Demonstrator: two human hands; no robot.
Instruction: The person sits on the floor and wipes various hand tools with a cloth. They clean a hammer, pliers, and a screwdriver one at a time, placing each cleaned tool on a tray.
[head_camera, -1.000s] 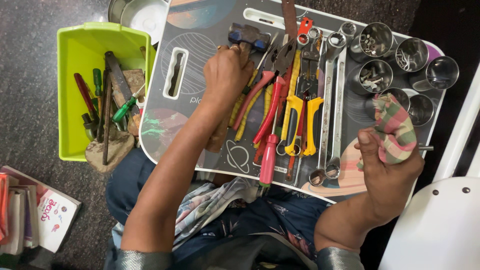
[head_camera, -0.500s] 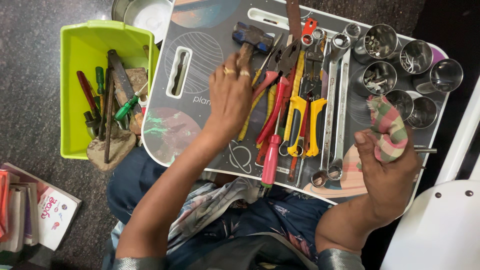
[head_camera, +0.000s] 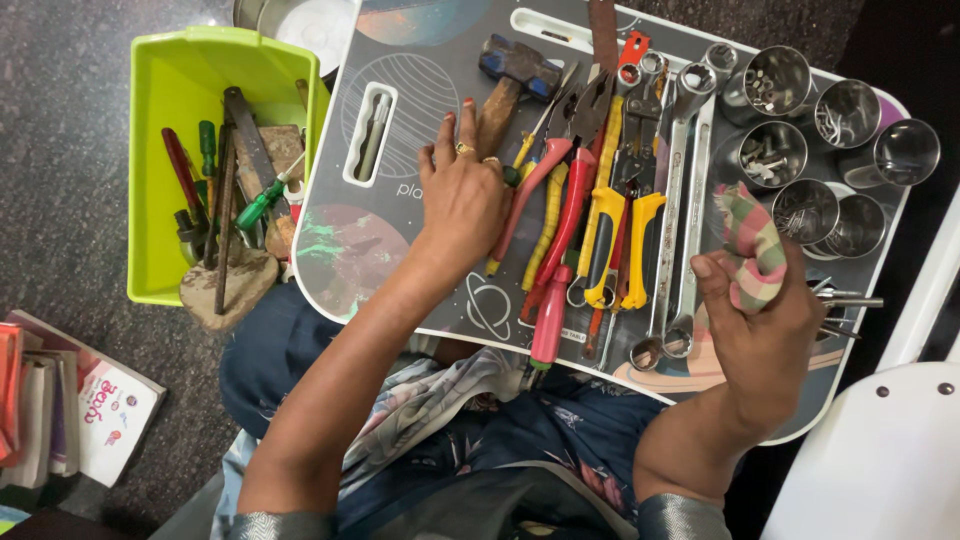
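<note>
My left hand (head_camera: 460, 195) lies flat on a grey lap tray (head_camera: 380, 240) with its fingers spread, the fingertips beside the wooden handle of a hammer (head_camera: 515, 62). It grips nothing. Right of it lie red-handled pliers (head_camera: 560, 200), a yellow-handled tool (head_camera: 622, 240), a pink-handled screwdriver (head_camera: 548, 325) and two long spanners (head_camera: 682, 200). My right hand (head_camera: 765, 330) is closed around a bunched checked cloth (head_camera: 750, 245) at the tray's right edge. Thin metal pieces (head_camera: 845, 300) stick out to the right of that hand.
Several steel cups (head_camera: 775, 80) with screws and small parts stand at the tray's back right. A lime-green bin (head_camera: 170, 90) of screwdrivers and files sits on the left. Books (head_camera: 90, 410) lie on the floor; a white frame (head_camera: 880, 460) stands on the right.
My left hand has let go of the hammer handle and slid toward me, its fingers now spread flat. My right hand with the cloth has shifted slightly left.
</note>
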